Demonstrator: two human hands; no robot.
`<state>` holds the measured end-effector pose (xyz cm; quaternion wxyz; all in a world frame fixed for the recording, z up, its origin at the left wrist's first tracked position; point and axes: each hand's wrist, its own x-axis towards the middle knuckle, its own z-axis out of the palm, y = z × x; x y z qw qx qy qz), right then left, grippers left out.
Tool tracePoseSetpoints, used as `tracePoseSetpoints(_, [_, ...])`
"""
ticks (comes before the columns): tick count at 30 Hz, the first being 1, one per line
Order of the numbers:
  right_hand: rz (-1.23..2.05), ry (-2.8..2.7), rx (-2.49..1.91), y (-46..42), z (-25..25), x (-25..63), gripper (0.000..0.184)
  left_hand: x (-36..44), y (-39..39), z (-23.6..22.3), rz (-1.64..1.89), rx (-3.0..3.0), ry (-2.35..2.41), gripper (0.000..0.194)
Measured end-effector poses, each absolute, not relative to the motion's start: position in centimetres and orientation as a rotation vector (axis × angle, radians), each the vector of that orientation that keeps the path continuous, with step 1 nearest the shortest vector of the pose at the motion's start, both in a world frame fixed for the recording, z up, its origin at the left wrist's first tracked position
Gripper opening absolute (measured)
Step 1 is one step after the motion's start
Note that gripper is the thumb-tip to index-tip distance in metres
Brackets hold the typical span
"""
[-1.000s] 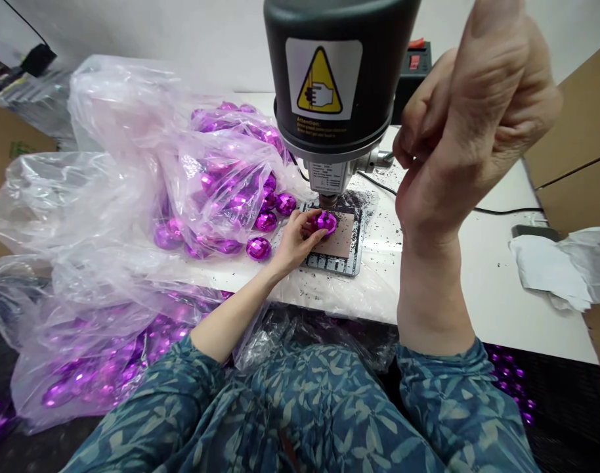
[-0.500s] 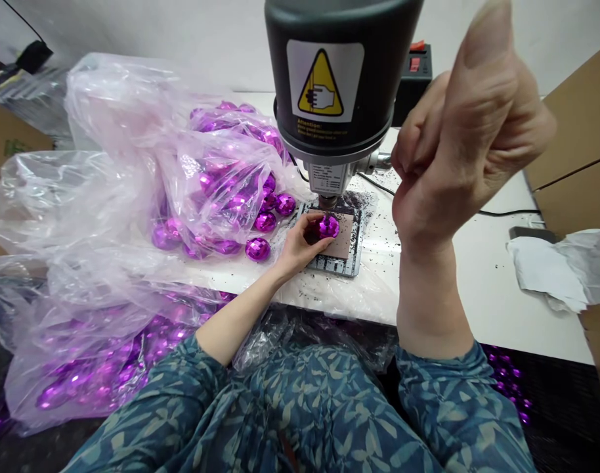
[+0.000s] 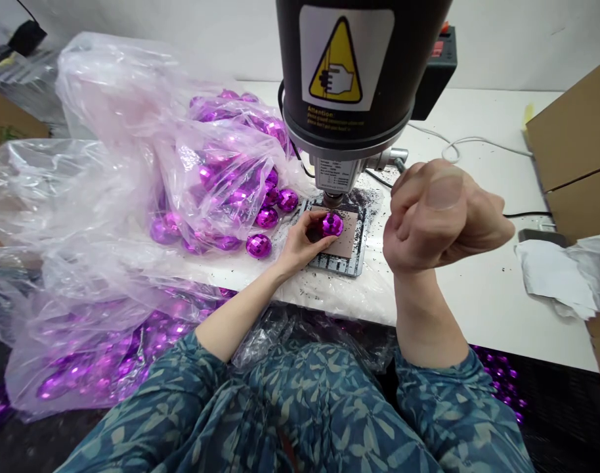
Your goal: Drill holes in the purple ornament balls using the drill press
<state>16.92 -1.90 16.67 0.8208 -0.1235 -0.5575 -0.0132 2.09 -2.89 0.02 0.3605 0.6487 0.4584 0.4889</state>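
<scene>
My left hand pinches a shiny purple faceted ball between thumb and fingers. Under the ball lies a tan square board on the slotted metal base of a small bench drill press. The chuck sits right over the ball; whether the bit touches it I cannot make out. On the right, my right hand is closed in a fist around the drill press lever, whose grip is mostly hidden by the fingers.
Several purple balls lie left of the base, beside a big clear plastic bag of them. Dark shavings surround the base. Crumpled white paper and cardboard boxes are at right. A black cable runs behind.
My right hand has come down, swinging the lever lower. My left hand still holds the ball on the board. The view has shifted slightly.
</scene>
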Motion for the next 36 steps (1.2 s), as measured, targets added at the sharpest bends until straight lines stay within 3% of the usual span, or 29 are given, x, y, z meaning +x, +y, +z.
tracePoseSetpoints(22, [-0.185, -1.435, 0.035, -0.7, 13.7, 18.8, 0.049, 2.2, -2.6, -0.1, 1.283, 1.679, 1.146, 0.055])
tracePoseSetpoints(28, [0.029, -1.289, -0.225, -1.3, 18.0, 17.8, 0.06, 3.0, -3.9, 0.6, 1.349, 1.731, 1.308, 0.045])
tracePoseSetpoints(31, [0.188, -1.217, -0.259, -1.4, 20.3, 17.3, 0.054, 3.1, -7.4, 0.5, 1.392, 1.922, 1.4, 0.043])
tracePoseSetpoints(36, [0.278, -1.224, -0.229, -1.2, 20.4, 17.4, 0.037, 3.0, -16.3, -2.5, 1.231, 2.473, 0.698, 0.041])
